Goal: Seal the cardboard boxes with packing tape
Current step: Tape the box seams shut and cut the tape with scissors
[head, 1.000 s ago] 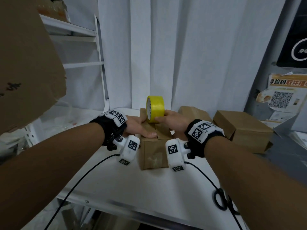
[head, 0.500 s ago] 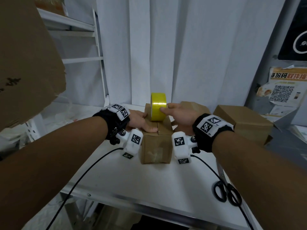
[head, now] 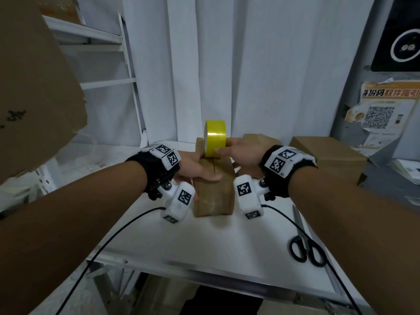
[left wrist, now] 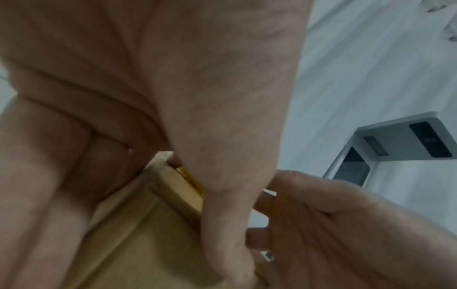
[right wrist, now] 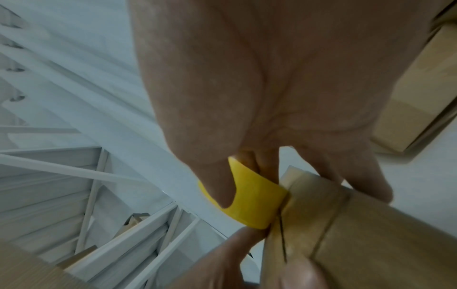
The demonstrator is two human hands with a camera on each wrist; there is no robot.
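A small brown cardboard box stands on the white table, its top flaps closed with a seam between them. My left hand holds the box, thumb across the top near edge and fingers down its left side. My right hand grips a yellow tape roll, thumb on the outer face and fingers in the core. The roll stands on edge on the far part of the box top. Any strip of tape laid on the top is too faint to tell.
Black scissors lie on the table at the right. Two more brown boxes sit behind my right hand. White shelving and a large cardboard sheet stand at the left, a white curtain behind.
My right hand has carried the tape roll along the box top away from me, turning its face square to me. The left hand stays on the box.
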